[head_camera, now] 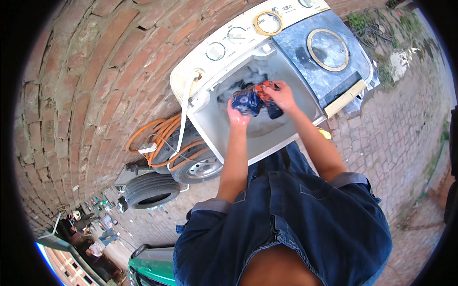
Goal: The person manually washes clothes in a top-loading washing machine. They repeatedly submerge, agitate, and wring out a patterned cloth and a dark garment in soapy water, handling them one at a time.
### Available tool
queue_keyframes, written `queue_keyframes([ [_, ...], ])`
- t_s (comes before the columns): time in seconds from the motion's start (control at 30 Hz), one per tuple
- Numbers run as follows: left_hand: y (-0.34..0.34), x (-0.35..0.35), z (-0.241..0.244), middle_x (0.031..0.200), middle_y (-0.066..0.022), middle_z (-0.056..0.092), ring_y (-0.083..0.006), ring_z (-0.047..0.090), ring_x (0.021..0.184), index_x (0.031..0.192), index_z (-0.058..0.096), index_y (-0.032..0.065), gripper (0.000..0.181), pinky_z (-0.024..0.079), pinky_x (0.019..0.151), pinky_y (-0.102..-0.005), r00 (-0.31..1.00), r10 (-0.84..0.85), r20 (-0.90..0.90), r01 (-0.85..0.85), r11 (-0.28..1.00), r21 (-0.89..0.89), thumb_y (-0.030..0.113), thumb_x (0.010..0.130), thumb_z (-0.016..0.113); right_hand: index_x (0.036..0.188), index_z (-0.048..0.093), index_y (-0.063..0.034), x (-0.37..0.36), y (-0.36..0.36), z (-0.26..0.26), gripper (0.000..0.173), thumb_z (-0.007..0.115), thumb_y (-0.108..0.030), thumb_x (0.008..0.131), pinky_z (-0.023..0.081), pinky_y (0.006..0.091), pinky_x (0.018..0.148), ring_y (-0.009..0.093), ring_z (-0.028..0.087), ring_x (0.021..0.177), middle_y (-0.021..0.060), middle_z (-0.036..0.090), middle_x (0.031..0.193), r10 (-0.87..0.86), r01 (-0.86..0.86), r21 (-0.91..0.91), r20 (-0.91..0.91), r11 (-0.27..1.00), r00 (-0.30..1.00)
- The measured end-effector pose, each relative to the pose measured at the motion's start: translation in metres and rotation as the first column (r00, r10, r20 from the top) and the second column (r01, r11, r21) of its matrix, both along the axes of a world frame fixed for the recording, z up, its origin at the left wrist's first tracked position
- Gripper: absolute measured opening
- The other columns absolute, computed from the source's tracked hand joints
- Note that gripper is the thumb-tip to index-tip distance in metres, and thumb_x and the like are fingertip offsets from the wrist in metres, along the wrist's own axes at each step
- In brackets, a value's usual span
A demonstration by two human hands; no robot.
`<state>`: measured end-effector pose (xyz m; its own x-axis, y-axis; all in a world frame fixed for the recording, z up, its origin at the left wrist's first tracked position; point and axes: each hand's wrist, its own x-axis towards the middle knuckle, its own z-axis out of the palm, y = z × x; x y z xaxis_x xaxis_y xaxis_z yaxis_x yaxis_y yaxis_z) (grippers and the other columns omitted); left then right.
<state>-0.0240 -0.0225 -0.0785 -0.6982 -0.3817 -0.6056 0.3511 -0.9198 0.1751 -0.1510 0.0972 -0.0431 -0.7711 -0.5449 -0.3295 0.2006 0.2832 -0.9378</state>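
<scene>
A twin-tub washing machine [211,137] stands before me, its wash tub uncovered and holding cloudy, sudsy water. Over the water my left hand [238,113] grips the wet dark blue part of a cloth [247,103]. To its right, my right hand [281,95] pinches an orange-red patterned cloth [264,88] between thumb and fingers. Whether the blue and orange parts are one piece, I cannot tell. More dark cloth lies in the suds behind them. A roll of tape [257,29] rests on the control panel.
A brick wall [103,71] runs behind the machine. Orange hose [157,143] and car tires [152,189] lie at its left. The blue spinner lid [307,53] is at the right. Farther off are a green vehicle [154,264] and people [96,248].
</scene>
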Motion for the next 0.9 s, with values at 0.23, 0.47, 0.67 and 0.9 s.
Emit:
queue_keyframes([
  [0.23, -0.027, -0.007, -0.013, 0.109, -0.0158, 0.059, -0.0268, 0.049, 0.112, 0.115, 0.054, 0.0076, 0.053, 0.035, 0.099, -0.0416, 0.742, -0.532, -0.409, 0.483, 0.846, -0.225, 0.05, 0.088, 0.037, 0.082, 0.064, -0.0072, 0.094, -0.037, 0.041, 0.022, 0.058, -0.026, 0.072, 0.048, 0.0409, 0.077, 0.03, 0.058, 0.088, 0.0108, 0.062, 0.09, 0.133, -0.001, 0.235, -0.548, 0.972, 0.826],
  [0.47, -0.025, -0.027, -0.073, 0.123, -0.0157, 0.05, -0.0283, 0.044, 0.117, 0.124, 0.047, 0.0073, 0.063, 0.031, 0.102, -0.0438, 0.903, -0.419, 0.092, 0.428, 0.895, -0.127, 0.057, 0.087, 0.036, 0.087, 0.064, -0.0072, 0.045, -0.053, -0.009, 0.027, 0.057, -0.029, 0.073, 0.049, 0.0407, 0.061, 0.032, 0.062, 0.065, 0.0141, 0.064, 0.073, 0.057, 0.08, 0.369, -0.345, 0.926, 0.937],
  [0.67, -0.092, 0.037, -0.113, 0.122, -0.0147, 0.053, -0.0292, 0.05, 0.111, 0.122, 0.048, 0.0008, 0.06, 0.037, 0.098, -0.0423, 0.783, -0.608, -0.132, 0.558, 0.78, -0.283, 0.05, 0.088, 0.039, 0.085, 0.062, -0.0068, 0.097, -0.057, 0.023, 0.028, 0.049, -0.031, 0.079, 0.05, 0.0441, 0.062, 0.033, 0.062, 0.067, 0.0141, 0.063, 0.073, 0.047, 0.112, 0.423, -0.349, 0.899, 0.936],
  [0.9, -0.017, -0.037, 0.046, 0.108, -0.013, 0.061, -0.0278, 0.059, 0.097, 0.107, 0.058, 0.0017, 0.04, 0.045, 0.09, -0.0419, 0.951, -0.304, 0.056, 0.307, 0.95, -0.064, 0.028, 0.088, 0.034, 0.105, 0.059, -0.0016, 0.01, -0.018, -0.092, 0.029, 0.055, -0.022, 0.085, 0.049, 0.0304, 0.067, 0.015, 0.061, 0.07, 0.0054, 0.065, 0.079, 0.033, -0.032, -0.103, 0.01, 0.994, 0.999],
])
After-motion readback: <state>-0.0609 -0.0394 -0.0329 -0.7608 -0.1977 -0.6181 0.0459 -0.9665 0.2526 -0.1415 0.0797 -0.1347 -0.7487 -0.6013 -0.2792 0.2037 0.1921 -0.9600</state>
